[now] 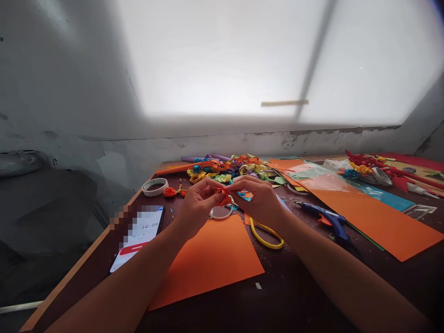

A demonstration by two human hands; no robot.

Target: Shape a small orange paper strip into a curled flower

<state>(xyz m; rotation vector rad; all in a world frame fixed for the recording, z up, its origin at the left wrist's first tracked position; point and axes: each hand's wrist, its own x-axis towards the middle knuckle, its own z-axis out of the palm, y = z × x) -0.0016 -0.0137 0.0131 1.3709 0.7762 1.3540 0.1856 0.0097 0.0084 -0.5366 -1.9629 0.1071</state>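
Observation:
Between the fingertips of both hands is a small orange paper flower (225, 199), partly covered by the fingers. My left hand (199, 203) pinches it from the left, and my right hand (256, 199) grips it from the right. Under the hands lies an orange paper sheet (211, 263) on the dark table. A thin tape roll (222, 212) rests at its far edge. Just below my right hand is a yellow looped handle (267, 236), perhaps of scissors; the rest is hidden. Left of my left hand sits a finished-looking orange paper flower (169, 192).
A phone (142, 236) with a timer lies at the left. Behind the hands is a heap of coloured paper strips and flowers (229, 169). A blue glue gun (329, 219), a long orange sheet (367, 222) and red paper pieces (391, 173) lie rightward. A masking tape roll (155, 187) stands near the left edge.

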